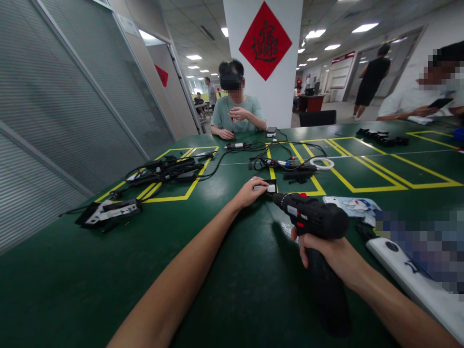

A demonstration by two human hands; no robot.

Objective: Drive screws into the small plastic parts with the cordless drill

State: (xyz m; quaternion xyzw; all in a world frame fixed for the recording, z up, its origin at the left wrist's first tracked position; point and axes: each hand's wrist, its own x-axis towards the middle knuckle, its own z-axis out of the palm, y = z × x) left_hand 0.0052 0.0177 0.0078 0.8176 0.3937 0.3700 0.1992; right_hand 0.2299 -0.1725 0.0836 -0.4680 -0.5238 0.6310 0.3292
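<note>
My right hand (328,251) is wrapped round the grip of a black cordless drill (315,217) with red details. The drill points left and away from me, its bit end close to a small white and black part (271,187) on the table. At that part, my left hand (252,191) has its fingers closed on the left side, pressing it near the tabletop. Whether the bit touches the part cannot be made out. The fingers partly cover it.
The green table (224,270) has yellow taped outlines. Black cables and adapters (166,169) lie at left, more cables with tools (286,164) beyond my hands, and a phone-like device (351,205) beside the drill. A person in a headset (237,113) sits opposite; another sits at far right.
</note>
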